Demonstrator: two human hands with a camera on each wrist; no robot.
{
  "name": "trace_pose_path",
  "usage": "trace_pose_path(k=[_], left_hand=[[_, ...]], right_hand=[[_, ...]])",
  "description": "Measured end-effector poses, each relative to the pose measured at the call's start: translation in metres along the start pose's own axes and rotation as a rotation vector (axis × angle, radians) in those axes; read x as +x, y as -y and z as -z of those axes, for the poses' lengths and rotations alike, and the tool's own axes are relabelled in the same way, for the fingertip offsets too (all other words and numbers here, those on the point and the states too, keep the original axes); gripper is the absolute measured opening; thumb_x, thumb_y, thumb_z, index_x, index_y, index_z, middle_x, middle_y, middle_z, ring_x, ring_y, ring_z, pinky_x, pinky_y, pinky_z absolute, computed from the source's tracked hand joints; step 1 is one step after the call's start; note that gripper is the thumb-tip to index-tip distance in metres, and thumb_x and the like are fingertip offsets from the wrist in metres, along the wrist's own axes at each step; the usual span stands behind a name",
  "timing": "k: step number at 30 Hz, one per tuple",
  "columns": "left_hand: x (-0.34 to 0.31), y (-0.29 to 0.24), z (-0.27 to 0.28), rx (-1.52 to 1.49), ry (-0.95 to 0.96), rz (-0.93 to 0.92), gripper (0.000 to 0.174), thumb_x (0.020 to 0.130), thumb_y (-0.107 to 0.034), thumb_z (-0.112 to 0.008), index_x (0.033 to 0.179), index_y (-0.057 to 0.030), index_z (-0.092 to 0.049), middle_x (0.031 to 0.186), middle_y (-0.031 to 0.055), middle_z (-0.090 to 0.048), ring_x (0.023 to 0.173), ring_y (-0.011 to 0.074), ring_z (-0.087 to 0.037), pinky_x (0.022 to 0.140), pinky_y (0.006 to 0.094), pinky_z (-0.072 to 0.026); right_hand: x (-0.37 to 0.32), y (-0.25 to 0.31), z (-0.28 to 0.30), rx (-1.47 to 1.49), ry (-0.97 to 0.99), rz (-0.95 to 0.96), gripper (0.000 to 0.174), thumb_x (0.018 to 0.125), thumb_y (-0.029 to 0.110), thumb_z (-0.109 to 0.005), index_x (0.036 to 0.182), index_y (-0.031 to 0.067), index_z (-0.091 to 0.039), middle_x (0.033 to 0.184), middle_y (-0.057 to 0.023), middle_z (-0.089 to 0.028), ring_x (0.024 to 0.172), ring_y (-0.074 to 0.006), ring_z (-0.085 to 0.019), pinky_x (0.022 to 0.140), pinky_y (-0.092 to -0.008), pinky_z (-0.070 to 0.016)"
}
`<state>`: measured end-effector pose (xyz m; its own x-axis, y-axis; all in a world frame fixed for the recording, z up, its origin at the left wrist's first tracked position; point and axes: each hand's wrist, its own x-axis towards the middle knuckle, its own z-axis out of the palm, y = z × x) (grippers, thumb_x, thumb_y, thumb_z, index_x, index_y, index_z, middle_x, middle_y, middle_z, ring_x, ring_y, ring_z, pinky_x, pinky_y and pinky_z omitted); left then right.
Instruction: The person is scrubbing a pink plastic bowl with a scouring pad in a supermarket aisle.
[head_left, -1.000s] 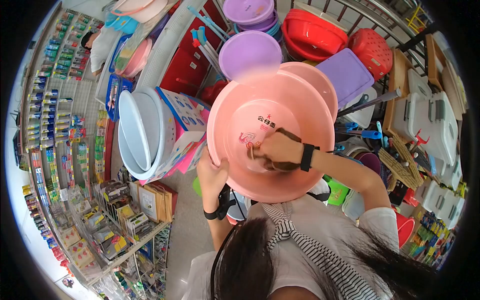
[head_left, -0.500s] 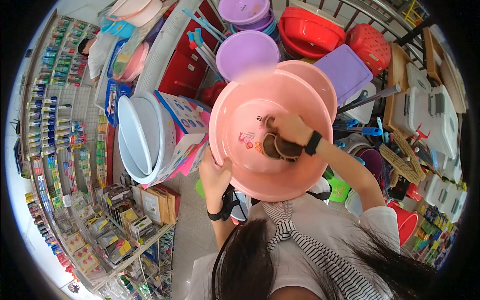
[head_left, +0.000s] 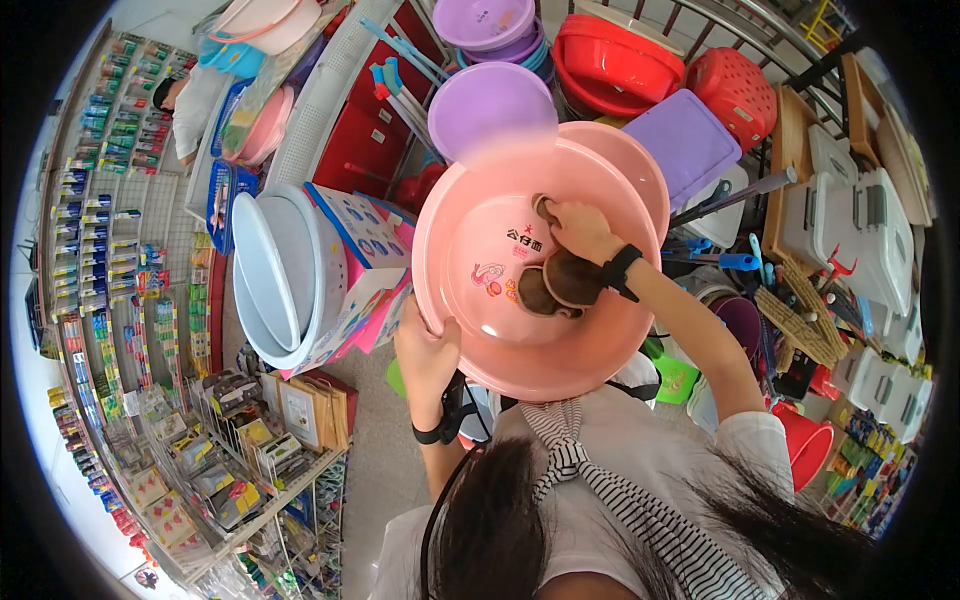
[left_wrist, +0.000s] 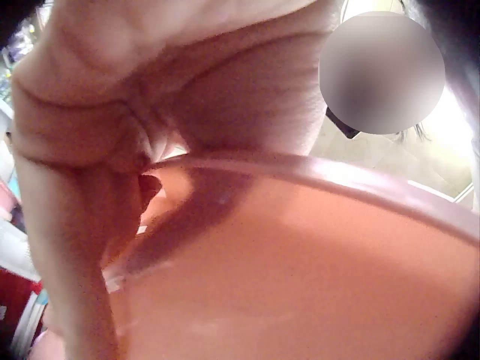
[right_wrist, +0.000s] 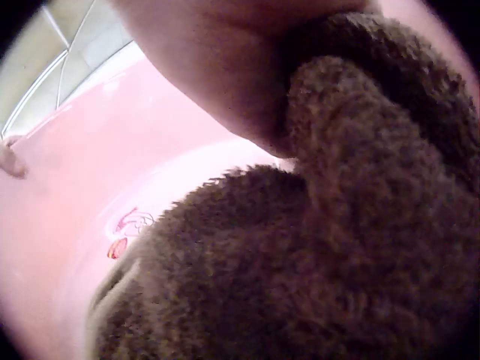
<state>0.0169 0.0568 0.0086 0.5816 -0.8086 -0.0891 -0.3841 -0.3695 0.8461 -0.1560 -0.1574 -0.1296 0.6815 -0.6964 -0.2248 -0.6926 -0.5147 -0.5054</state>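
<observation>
A large pink basin [head_left: 470, 225] with printed characters and a small picture on its inside is tilted toward the head camera. My left hand [head_left: 428, 350] grips its near-left rim, thumb on the inner side; the left wrist view shows the palm [left_wrist: 187, 90] against the rim. Inside the basin, my right hand [head_left: 588, 232] holds a fuzzy brown cloth [head_left: 572, 278] against the right part of the basin's inner surface. The cloth hangs in folds below the fingers and fills much of the right wrist view, hiding most of those fingers.
A second pink basin [head_left: 640, 170] sits behind the first. Purple basins [head_left: 490, 110] and red basins [head_left: 625, 70] are stacked beyond. Light-blue tubs [head_left: 265, 270] stand at left, with shelves of packets [head_left: 110, 240] farther left. Mop handles [head_left: 740, 200] and white storage boxes [head_left: 880, 235] crowd the right.
My right hand has slid the brown cloth up and rightward across the basin's inside, uncovering the printed characters. My left hand has kept its grip on the rim.
</observation>
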Motion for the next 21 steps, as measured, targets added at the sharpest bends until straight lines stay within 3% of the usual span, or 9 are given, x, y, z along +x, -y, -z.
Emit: trace_pose_path(k=[5, 7, 11, 13, 14, 15, 17, 19, 21], left_hand=[[0.005, -0.001, -0.003, 0.036, 0.04, 0.051, 0.035, 0.072, -0.001, -0.057, 0.106, 0.0024, -0.057, 0.09, 0.0204, -0.065, 0.085, 0.0332, -0.065, 0.079, 0.0373, -0.0485], [0.005, -0.002, -0.003, 0.045, 0.038, 0.04, 0.034, 0.071, -0.001, -0.057, 0.105, 0.0023, -0.057, 0.088, 0.0202, -0.065, 0.083, 0.033, -0.064, 0.078, 0.0374, -0.0484], [0.007, 0.002, -0.004, -0.035, 0.036, -0.002, 0.035, 0.069, -0.001, -0.056, 0.104, 0.0022, -0.058, 0.085, 0.0198, -0.064, 0.08, 0.0325, -0.062, 0.077, 0.0371, -0.0483], [0.006, 0.003, -0.002, 0.021, 0.038, 0.006, 0.036, 0.069, -0.001, -0.056, 0.104, 0.0023, -0.058, 0.086, 0.0193, -0.064, 0.08, 0.0321, -0.063, 0.077, 0.0367, -0.0484], [0.006, 0.003, -0.001, 0.073, 0.042, 0.017, 0.036, 0.069, -0.001, -0.056, 0.104, 0.0024, -0.058, 0.086, 0.0188, -0.064, 0.08, 0.0317, -0.063, 0.077, 0.0364, -0.0485], [0.005, 0.002, 0.001, 0.074, 0.036, 0.014, 0.036, 0.069, -0.001, -0.056, 0.104, 0.0024, -0.058, 0.086, 0.0188, -0.064, 0.08, 0.0317, -0.063, 0.077, 0.0364, -0.0485], [0.004, -0.001, 0.002, -0.024, 0.059, 0.048, 0.035, 0.073, -0.001, -0.056, 0.108, 0.0048, -0.057, 0.092, 0.0103, -0.064, 0.086, 0.0149, -0.06, 0.08, 0.0292, -0.0471], [0.004, -0.001, 0.002, -0.034, 0.044, 0.031, 0.035, 0.073, 0.0, -0.056, 0.108, 0.005, -0.057, 0.092, 0.0104, -0.065, 0.086, 0.0149, -0.06, 0.08, 0.029, -0.0471], [0.005, -0.002, 0.004, -0.044, 0.035, 0.019, 0.036, 0.074, 0.0, -0.056, 0.109, 0.0053, -0.057, 0.093, 0.0105, -0.065, 0.087, 0.015, -0.06, 0.081, 0.0289, -0.0471]], right_hand=[[0.004, 0.036, -0.023, -0.103, 0.037, -0.014, 0.031, 0.086, 0.016, -0.054, 0.111, -0.0024, -0.05, 0.085, -0.0214, -0.066, 0.075, -0.0372, -0.065, 0.068, -0.0459, -0.0521], [0.01, 0.044, -0.033, 0.068, 0.009, 0.144, 0.033, 0.085, 0.013, -0.055, 0.114, -0.0005, -0.049, 0.086, -0.0215, -0.065, 0.075, -0.0353, -0.066, 0.067, -0.046, -0.0514], [0.012, 0.083, -0.02, 0.187, 0.037, 0.287, 0.034, 0.084, 0.012, -0.058, 0.116, 0.0059, -0.052, 0.091, -0.0205, -0.065, 0.075, -0.0355, -0.065, 0.068, -0.0456, -0.0509], [0.002, 0.102, -0.007, 0.516, 0.351, 0.354, 0.035, 0.081, 0.013, -0.061, 0.116, 0.0131, -0.057, 0.096, -0.019, -0.064, 0.08, -0.0356, -0.064, 0.073, -0.0457, -0.0497], [0.004, 0.09, -0.04, 0.361, 0.141, 0.62, 0.031, 0.08, 0.014, -0.062, 0.112, 0.015, -0.061, 0.098, -0.0161, -0.065, 0.083, -0.0327, -0.064, 0.074, -0.0444, -0.05], [-0.003, 0.092, -0.037, 0.359, 0.139, 0.627, 0.031, 0.08, 0.014, -0.062, 0.112, 0.015, -0.061, 0.098, -0.0161, -0.065, 0.083, -0.0327, -0.064, 0.074, -0.0444, -0.05], [-0.012, 0.096, -0.025, 0.07, 0.334, 0.694, 0.031, 0.08, 0.014, -0.06, 0.111, 0.0165, -0.063, 0.099, -0.0144, -0.066, 0.085, -0.0289, -0.065, 0.075, -0.0433, -0.0503], [-0.008, 0.1, 0.002, 0.039, 0.339, 0.661, 0.028, 0.082, 0.014, -0.057, 0.109, 0.0189, -0.065, 0.1, -0.013, -0.067, 0.085, -0.0278, -0.065, 0.075, -0.0436, -0.0503], [0.006, 0.104, 0.036, 0.269, 0.541, 0.306, 0.029, 0.083, 0.013, -0.054, 0.109, 0.0205, -0.064, 0.101, -0.0129, -0.068, 0.088, -0.0286, -0.065, 0.076, -0.0439, -0.0501]])
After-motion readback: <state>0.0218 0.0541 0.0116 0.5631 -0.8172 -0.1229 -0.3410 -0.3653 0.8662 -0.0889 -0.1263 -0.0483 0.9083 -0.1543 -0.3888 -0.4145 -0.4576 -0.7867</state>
